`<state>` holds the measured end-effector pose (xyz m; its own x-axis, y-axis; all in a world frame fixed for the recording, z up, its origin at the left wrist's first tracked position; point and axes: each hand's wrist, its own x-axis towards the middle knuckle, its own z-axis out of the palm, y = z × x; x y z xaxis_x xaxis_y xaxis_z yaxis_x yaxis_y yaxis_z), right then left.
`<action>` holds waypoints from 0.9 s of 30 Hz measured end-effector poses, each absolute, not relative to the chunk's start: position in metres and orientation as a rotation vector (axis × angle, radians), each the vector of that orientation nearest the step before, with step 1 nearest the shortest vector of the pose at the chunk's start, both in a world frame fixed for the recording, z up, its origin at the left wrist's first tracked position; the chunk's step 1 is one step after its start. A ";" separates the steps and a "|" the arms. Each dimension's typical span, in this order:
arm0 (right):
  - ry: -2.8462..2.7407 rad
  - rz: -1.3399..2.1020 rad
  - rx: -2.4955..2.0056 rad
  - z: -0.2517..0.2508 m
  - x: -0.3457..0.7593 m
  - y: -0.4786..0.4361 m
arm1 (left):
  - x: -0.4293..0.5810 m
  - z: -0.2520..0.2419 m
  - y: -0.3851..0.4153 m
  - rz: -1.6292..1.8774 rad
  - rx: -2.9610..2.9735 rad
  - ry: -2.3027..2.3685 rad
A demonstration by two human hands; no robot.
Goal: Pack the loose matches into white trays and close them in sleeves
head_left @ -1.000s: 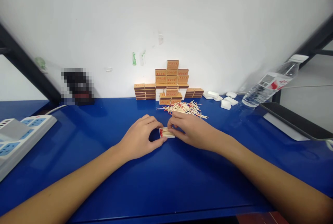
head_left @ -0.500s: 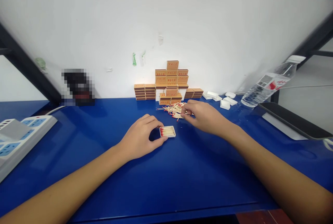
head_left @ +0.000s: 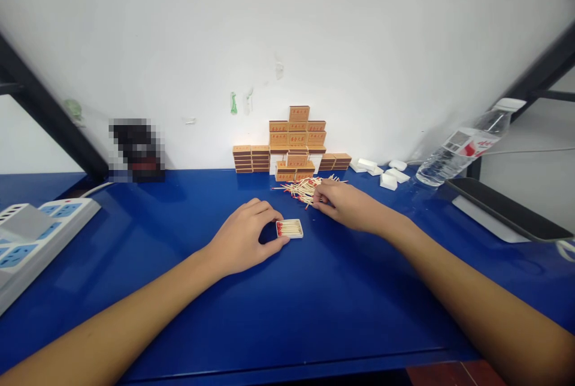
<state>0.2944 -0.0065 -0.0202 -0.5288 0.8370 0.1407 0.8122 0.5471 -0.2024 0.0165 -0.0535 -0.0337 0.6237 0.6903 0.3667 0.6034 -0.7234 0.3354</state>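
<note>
My left hand (head_left: 245, 236) lies on the blue table with its thumb and forefinger closed on the left end of a white matchbox tray (head_left: 302, 229). Inside the tray, matches (head_left: 290, 228) lie side by side, their red heads toward that hand. At the right edge of a loose pile of matches (head_left: 302, 188), my right hand (head_left: 348, 203) has its fingertips drawn together in a pinch. What sits between those fingertips is too small and too covered to make out. The pile lies behind the tray, in front of stacked matchboxes (head_left: 297, 138).
Lower matchbox stacks (head_left: 242, 160) flank the tall one against the wall. White empty-looking trays (head_left: 388, 181) lie to its right, near a leaning plastic bottle (head_left: 467, 140) and a black phone-like slab (head_left: 507, 209). A power strip (head_left: 58, 224) occupies the left side.
My right hand has dipped slightly at the edge of the pile, and its fingers have closed further. The left hand and the tray keep their places.
</note>
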 end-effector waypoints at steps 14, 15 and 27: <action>-2.631 0.271 -1.100 -0.005 0.268 -0.045 | 0.017 -0.035 -0.053 0.736 2.681 1.074; -2.650 0.284 -1.101 -0.005 0.265 -0.049 | 0.017 -0.035 -0.053 0.737 2.684 1.068; -2.616 0.397 -1.052 -0.011 0.260 -0.049 | 0.018 -0.034 -0.052 0.737 2.672 1.060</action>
